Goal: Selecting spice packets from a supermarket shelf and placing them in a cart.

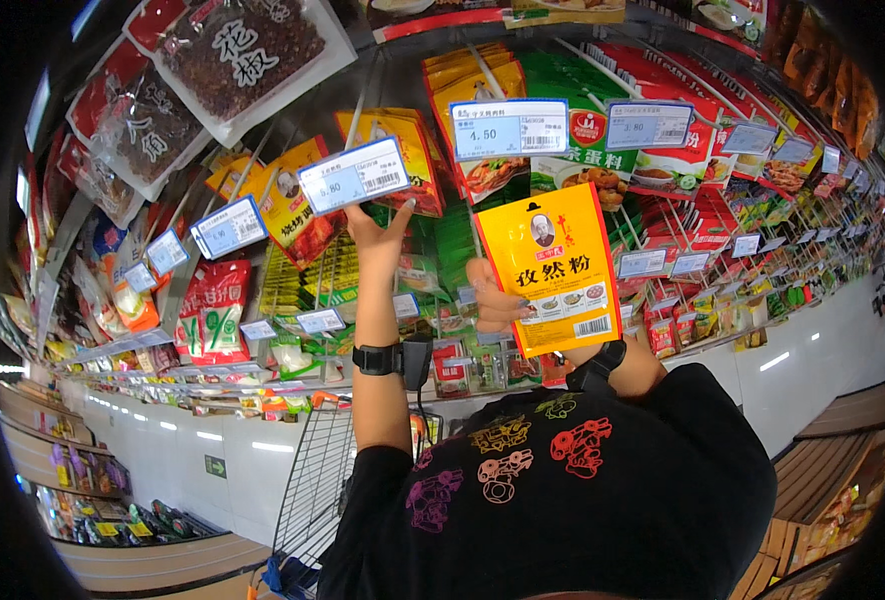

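Observation:
My right hand (493, 296) grips the lower left edge of a flat yellow seasoning packet (551, 270) with red side edges, a hang hole and a barcode. The packet's printed face is turned towards me. My left hand (377, 229) is raised to the rack, just under a white-and-blue price tag (355, 176). Its thumb and one finger spread apart, while the tag hides the other fingertips. Behind that tag, similar yellow-and-red packets (401, 146) hang on a metal peg. I cannot tell whether the left hand holds the tag or only touches it.
Pegs of green packets (581, 165) and red packets (675, 150) extend to the right. Large clear bags of dried spices (244, 56) hang at upper left. A wire shopping cart (307, 472) stands below my left arm. Wooden display stands (825, 487) are at lower right.

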The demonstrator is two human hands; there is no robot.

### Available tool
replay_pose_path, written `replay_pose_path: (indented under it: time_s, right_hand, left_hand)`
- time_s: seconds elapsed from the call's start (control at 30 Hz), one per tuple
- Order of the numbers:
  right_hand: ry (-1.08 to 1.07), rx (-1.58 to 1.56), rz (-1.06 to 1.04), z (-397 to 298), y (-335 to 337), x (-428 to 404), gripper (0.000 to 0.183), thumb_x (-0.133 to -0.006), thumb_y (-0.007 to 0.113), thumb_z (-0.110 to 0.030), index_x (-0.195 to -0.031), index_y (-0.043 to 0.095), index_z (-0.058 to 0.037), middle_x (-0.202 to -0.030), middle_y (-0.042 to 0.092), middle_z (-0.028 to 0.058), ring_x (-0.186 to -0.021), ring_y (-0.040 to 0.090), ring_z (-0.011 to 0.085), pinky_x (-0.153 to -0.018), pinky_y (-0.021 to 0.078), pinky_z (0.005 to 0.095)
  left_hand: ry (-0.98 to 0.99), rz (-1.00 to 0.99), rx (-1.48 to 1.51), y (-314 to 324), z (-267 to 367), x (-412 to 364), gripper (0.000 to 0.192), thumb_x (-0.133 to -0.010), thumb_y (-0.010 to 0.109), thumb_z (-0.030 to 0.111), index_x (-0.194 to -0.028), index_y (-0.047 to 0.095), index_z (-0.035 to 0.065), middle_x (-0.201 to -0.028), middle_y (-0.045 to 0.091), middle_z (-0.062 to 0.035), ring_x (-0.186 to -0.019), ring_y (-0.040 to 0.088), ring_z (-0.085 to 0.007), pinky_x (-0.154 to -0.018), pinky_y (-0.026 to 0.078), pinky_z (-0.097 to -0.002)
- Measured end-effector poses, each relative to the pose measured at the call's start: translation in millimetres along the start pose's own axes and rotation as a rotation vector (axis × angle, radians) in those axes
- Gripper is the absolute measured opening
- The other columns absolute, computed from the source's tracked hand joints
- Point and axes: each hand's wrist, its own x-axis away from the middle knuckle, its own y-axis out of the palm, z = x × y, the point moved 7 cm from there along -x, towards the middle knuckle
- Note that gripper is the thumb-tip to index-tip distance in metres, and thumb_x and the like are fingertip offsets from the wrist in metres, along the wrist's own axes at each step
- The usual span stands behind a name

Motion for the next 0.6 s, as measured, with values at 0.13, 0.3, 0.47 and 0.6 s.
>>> replay_pose_path:
  time_s: [0.13, 0.3, 0.47, 0.6]
  right_hand:
    - [-0.038, 0.063, 0.066, -5, -2, 7, 0.055, -0.077, 0.046, -0.052, -0.101, 0.044, -0.0022, -0.055, 0.038, -0.0038, -0.044, 0.034, 0.0056, -0.052, 0.0258, 0.0226]
    - [-0.011, -0.009, 0.029, 0, -7, 7, 0.064, -0.075, 0.046, -0.057, -0.105, 0.043, -0.0006, -0.056, 0.039, -0.0028, -0.045, 0.036, 0.0063, -0.053, 0.0269, 0.0228]
    - [-0.028, -0.03, 0.051, -3, -10, 6, 0.057, -0.078, 0.042, -0.054, -0.101, 0.043, -0.0017, -0.055, 0.039, -0.0014, -0.046, 0.036, 0.0085, -0.052, 0.0267, 0.0231]
    - [-0.075, -0.008, 0.134, -6, -11, 4, 0.044, -0.084, 0.038, -0.045, -0.099, 0.043, -0.0029, -0.055, 0.039, -0.0005, -0.046, 0.035, 0.0109, -0.051, 0.0264, 0.0234]
  left_hand:
    - [-0.025, 0.034, 0.112, 1, -7, 2, 0.062, -0.065, 0.073, 0.012, -0.114, 0.039, -0.0033, -0.11, 0.047, -0.0141, -0.103, 0.043, -0.0239, -0.091, 0.03, -0.0325]
    - [0.053, 0.084, -0.021, 1, 4, 15, 0.064, -0.065, 0.072, 0.014, -0.117, 0.038, -0.0025, -0.116, 0.043, -0.0206, -0.107, 0.041, -0.0334, -0.09, 0.033, -0.035]
    - [0.175, 0.225, -0.342, 5, 48, 40, 0.069, -0.069, 0.069, 0.018, -0.124, 0.031, -0.0018, -0.122, 0.035, -0.0219, -0.113, 0.036, -0.0332, -0.092, 0.033, -0.0377]
    - [0.122, 0.281, -0.268, 2, 46, 48, 0.055, -0.07, 0.068, 0.017, -0.113, 0.039, -0.0025, -0.113, 0.041, -0.0177, -0.099, 0.044, -0.0265, -0.076, 0.04, -0.0326]
